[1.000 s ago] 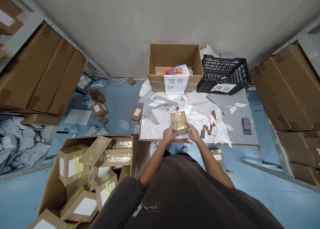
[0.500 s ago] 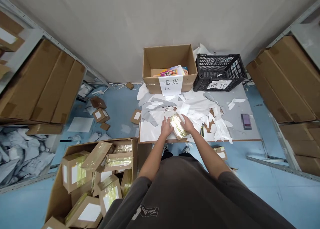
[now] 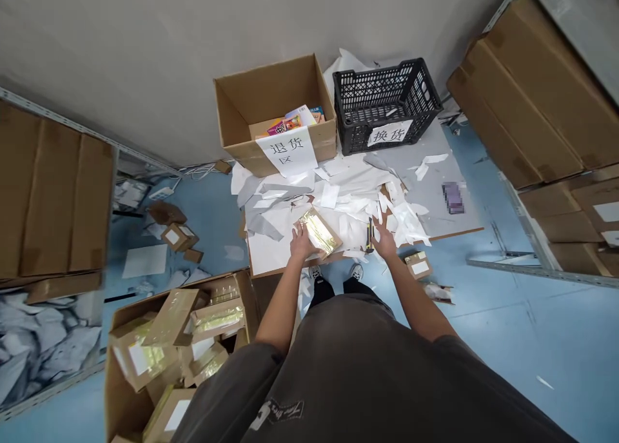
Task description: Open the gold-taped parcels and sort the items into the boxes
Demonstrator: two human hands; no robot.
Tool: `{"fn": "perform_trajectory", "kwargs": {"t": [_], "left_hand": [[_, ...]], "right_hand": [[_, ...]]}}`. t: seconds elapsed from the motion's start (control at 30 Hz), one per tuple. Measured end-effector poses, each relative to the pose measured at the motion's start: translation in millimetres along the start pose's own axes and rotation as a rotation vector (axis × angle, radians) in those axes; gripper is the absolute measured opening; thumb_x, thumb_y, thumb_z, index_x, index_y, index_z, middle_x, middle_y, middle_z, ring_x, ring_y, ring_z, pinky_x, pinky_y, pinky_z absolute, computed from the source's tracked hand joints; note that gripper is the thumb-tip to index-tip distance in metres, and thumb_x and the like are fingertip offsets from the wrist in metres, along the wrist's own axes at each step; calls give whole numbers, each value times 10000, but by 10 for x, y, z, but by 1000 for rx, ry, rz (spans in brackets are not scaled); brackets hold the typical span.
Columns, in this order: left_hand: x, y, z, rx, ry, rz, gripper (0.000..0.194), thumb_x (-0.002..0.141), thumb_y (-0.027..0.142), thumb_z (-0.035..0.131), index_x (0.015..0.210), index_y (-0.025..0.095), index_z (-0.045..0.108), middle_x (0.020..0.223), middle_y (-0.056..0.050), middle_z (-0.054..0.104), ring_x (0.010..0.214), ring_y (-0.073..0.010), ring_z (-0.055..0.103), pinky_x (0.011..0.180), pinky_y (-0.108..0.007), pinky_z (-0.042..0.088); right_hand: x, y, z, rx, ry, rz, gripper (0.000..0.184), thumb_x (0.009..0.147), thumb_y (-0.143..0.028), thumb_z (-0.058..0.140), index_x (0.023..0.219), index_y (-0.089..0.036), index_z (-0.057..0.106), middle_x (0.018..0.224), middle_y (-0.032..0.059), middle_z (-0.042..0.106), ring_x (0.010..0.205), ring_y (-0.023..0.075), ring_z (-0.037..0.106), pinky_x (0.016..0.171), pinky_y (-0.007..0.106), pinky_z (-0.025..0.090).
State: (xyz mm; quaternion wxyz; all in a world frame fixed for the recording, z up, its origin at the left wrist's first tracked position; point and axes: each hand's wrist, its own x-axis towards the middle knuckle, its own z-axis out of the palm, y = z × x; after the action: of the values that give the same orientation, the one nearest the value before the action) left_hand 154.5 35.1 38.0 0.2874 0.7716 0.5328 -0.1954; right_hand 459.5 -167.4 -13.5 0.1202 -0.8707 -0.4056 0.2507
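On the paper-strewn table lies a small cardboard parcel (image 3: 321, 232) wrapped in shiny yellowish tape. My left hand (image 3: 300, 242) holds it by its left edge, thumb and fingers against the box. To the right, my right hand (image 3: 384, 240) is apart from the parcel, fingers spread. Just left of those fingers is a slim yellow-and-black utility knife (image 3: 370, 235) lying near the table's front edge. Whether the fingertips touch the knife I cannot tell.
Behind stand an open carton (image 3: 232, 147) with colourful packs and a black plastic crate (image 3: 355, 143). Torn white paper (image 3: 355, 201) litters the table (image 3: 435, 217). A large box of taped parcels (image 3: 113, 365) stands at lower left. Cartons (image 3: 527, 101) fill the right shelf.
My right hand has let go of the parcel and moved right to beside the knife. My left hand stays on the parcel. The view has shifted and turned.
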Motion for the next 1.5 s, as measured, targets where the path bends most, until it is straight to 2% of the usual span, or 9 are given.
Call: {"fn": "perform_trajectory", "kwargs": {"t": [0.27, 0.43, 0.6, 0.7, 0.83, 0.97, 1.07, 1.3, 1.5], "left_hand": [[15, -159, 38, -120, 64, 87, 1520, 574, 526, 985, 1711, 198, 31, 1780, -191, -87, 1641, -425, 8, 1282, -518, 299], [67, -295, -90, -101, 69, 160, 1516, 554, 489, 1006, 1713, 233, 63, 1786, -177, -62, 1643, -409, 12, 1295, -486, 274], [91, -300, -174, -93, 53, 144, 1573, 568, 488, 1007, 1715, 260, -45, 1790, -147, -50, 1650, -372, 46, 1288, -438, 298], [89, -249, -183, -128, 80, 168, 1567, 594, 514, 993, 1714, 250, -70, 1790, -150, -43, 1650, -364, 60, 1283, -428, 303], [89, -184, -193, -162, 108, 168, 1454, 668, 568, 941, 1717, 270, -21, 1789, -139, -67, 1649, -376, 73, 1237, -464, 376], [109, -213, -228, -158, 44, 182, 1403, 696, 587, 905, 1720, 278, -2, 1784, -123, -110, 1636, -429, 97, 1210, -520, 405], [136, -294, -255, -158, -2, 210, 1430, 670, 576, 917, 1720, 282, -9, 1783, -125, -116, 1624, -458, 129, 1216, -538, 389], [168, -403, -234, -173, 20, 218, 1405, 648, 592, 901, 1718, 354, 24, 1797, -50, -81, 1598, -508, 171, 1173, -575, 428], [157, -398, -231, -198, 15, 196, 1432, 622, 622, 909, 1717, 379, 18, 1803, -28, -46, 1601, -513, 135, 1176, -621, 400]], "right_hand": [[437, 34, 344, -25, -296, 341, 453, 967, -460, 655, 1302, -156, 640, 1268, 181, 722, 1189, 303, 690, 953, 351, 527], [498, 17, 385, -35, -264, 381, 607, 846, -440, 770, 1315, -101, 588, 1243, 229, 718, 1173, 349, 703, 918, 388, 548], [371, -65, 119, 81, -85, 325, 613, 825, -432, 737, 1317, -116, 553, 1143, 205, 753, 1099, 353, 730, 910, 420, 556], [303, -400, -115, 130, 23, 179, 554, 842, -396, 682, 1309, -138, 536, 1122, 178, 767, 1079, 336, 725, 914, 406, 552], [286, -1265, -277, 163, -33, -115, 525, 940, -356, 533, 1426, -173, 461, 1102, 109, 784, 927, 266, 740, 830, 347, 556], [286, -2169, -161, 9, -159, -322, 644, 983, -278, 474, 1608, -208, 337, 1203, 104, 766, 1001, 265, 735, 876, 334, 535], [232, -2582, 10, -185, -253, -361, 693, 999, -238, 494, 1665, -240, 302, 1272, 124, 741, 1113, 280, 720, 943, 339, 506], [-8, -2862, 247, -466, -336, -237, 1107, 854, -287, 814, 1710, -172, 123, 1290, 248, 698, 1210, 337, 699, 974, 374, 487], [-34, -2934, 175, -460, -400, -240, 998, 851, -338, 829, 1657, -148, 270, 1223, 248, 738, 1184, 346, 718, 951, 382, 513]]}}
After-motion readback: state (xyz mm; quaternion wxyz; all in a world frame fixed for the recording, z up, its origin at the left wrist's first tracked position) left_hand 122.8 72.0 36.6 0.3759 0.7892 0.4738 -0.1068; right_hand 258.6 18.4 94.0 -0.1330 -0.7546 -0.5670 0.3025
